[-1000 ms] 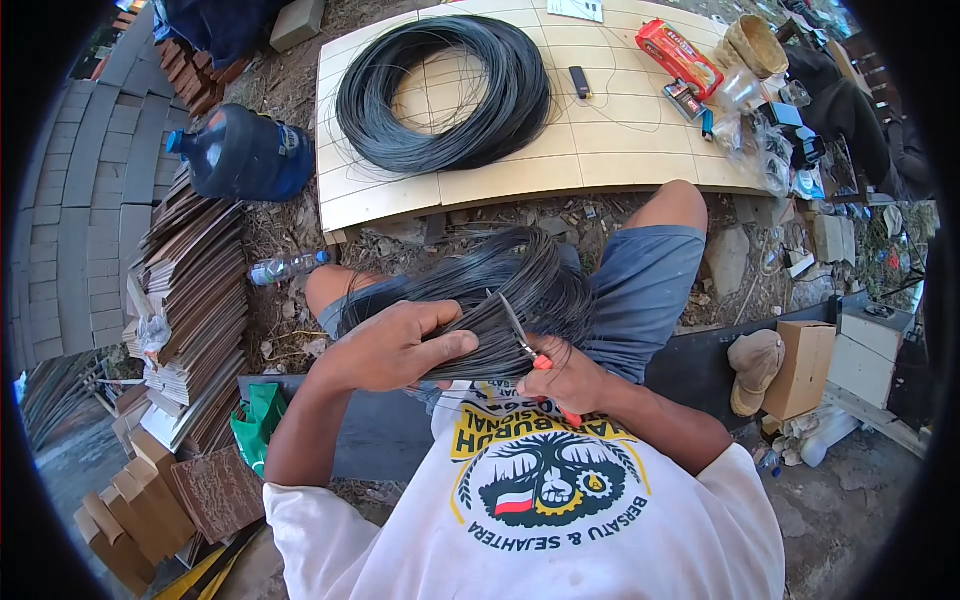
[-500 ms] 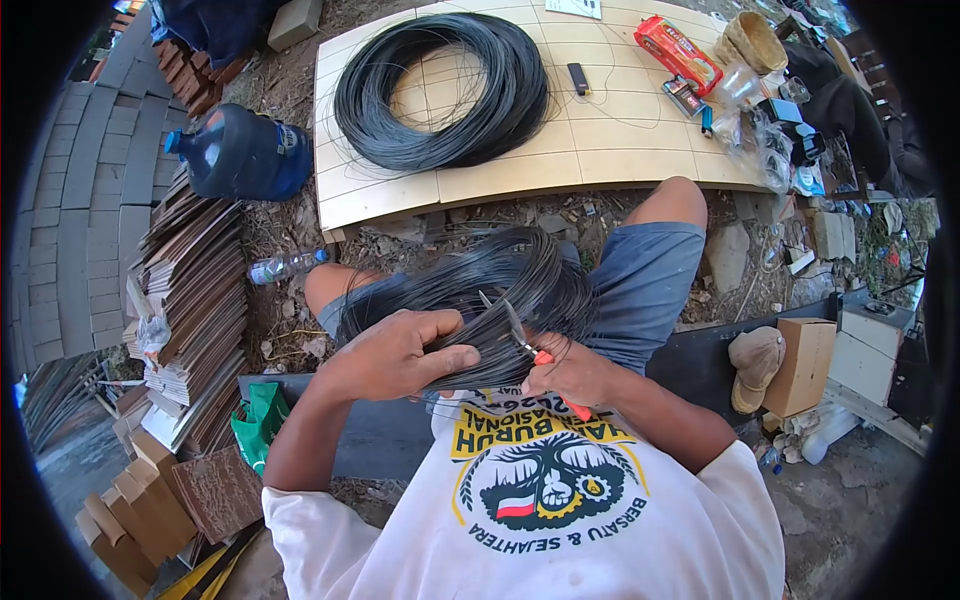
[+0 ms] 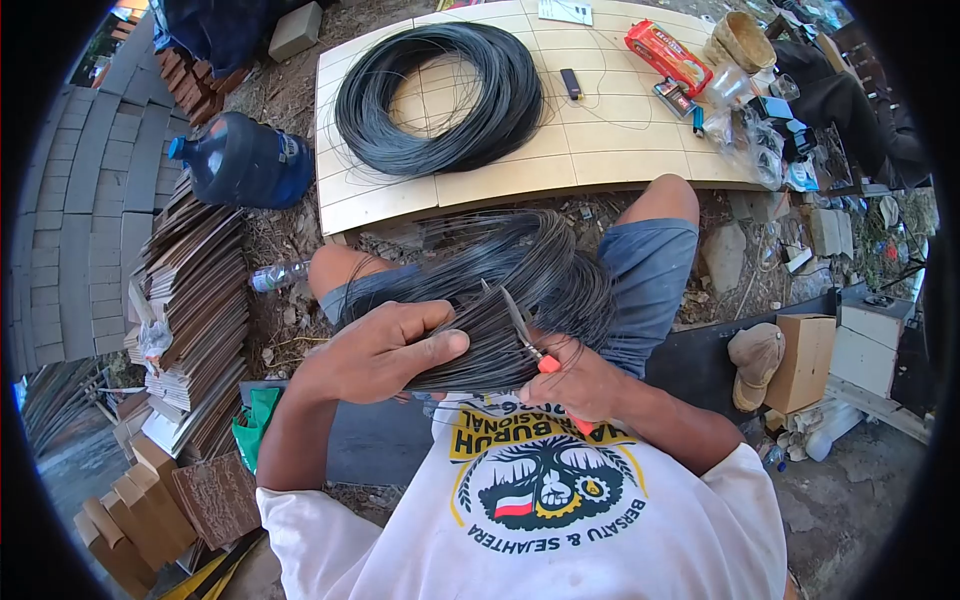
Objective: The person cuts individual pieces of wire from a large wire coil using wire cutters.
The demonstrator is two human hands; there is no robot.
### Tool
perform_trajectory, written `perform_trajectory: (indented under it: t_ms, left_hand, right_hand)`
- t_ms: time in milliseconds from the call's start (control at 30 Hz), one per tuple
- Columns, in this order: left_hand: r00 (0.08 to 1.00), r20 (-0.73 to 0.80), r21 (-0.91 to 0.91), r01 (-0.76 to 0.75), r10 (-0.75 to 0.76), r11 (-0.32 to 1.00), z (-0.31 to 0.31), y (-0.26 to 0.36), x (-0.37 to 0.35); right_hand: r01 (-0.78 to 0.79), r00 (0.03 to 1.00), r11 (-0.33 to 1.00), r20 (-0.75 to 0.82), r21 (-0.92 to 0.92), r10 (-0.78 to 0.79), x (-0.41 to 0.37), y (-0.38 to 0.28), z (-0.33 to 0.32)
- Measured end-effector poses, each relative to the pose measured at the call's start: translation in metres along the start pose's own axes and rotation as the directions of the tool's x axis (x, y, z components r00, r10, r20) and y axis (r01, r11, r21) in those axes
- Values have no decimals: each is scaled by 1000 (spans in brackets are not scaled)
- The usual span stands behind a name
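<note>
A loose bundle of thin black wire (image 3: pixel 540 260) lies across my lap, its strands looping over both thighs. My left hand (image 3: pixel 385 350) is closed round the near left part of the bundle, thumb on top and pointing right. In my right hand (image 3: pixel 575 380) are red-handled snips (image 3: pixel 518 318), the handles partly hidden by the fingers. Their metal blades point up and away from me, spread apart, with the tips among the strands just right of my left thumb. Some strands pass close by my right fingers.
Ahead, a low tiled table (image 3: pixel 490 190) bears a large wire coil (image 3: pixel 355 110), a small black device (image 3: pixel 571 83), a red packet (image 3: pixel 668 55) and a basket (image 3: pixel 740 42). A blue water jug (image 3: pixel 245 160) and stacked tiles (image 3: pixel 200 300) stand left. At right are a cap (image 3: pixel 755 365) and a cardboard box (image 3: pixel 802 360).
Both hands and the snips have shifted up slightly in view. The wire loops on my lap have moved a little, bulging further right. Both hands keep their hold.
</note>
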State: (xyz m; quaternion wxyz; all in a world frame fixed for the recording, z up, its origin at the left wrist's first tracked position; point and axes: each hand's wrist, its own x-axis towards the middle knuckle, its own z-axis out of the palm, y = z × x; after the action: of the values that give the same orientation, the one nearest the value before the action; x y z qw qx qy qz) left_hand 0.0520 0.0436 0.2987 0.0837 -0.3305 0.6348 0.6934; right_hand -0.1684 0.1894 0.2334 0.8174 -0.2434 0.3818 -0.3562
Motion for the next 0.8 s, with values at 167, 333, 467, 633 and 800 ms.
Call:
perform_trajectory:
  t_ms: [167,333,467,633,800]
  left_hand:
    - [999,21,29,-26,26,999,4,18,-8]
    - [980,113,193,-184,165,964,5,23,-8]
    - [980,148,186,-161,135,969,8,42,-6]
    - [993,121,117,-3,-11,993,16,53,9]
    - [994,110,105,-8,-3,994,21,44,29]
  right_hand:
    - [16,999,998,-40,-58,-18,-17,-26,10]
    - [-59,998,982,-39,-182,53,-33,-22,13]
    - [12,998,984,-62,-180,-24,-41,-16,12]
    - [-95,985,972,-161,-216,61,-49,-29,1]
    - [-96,980,989,-187,-110,74,-53,-38,-4]
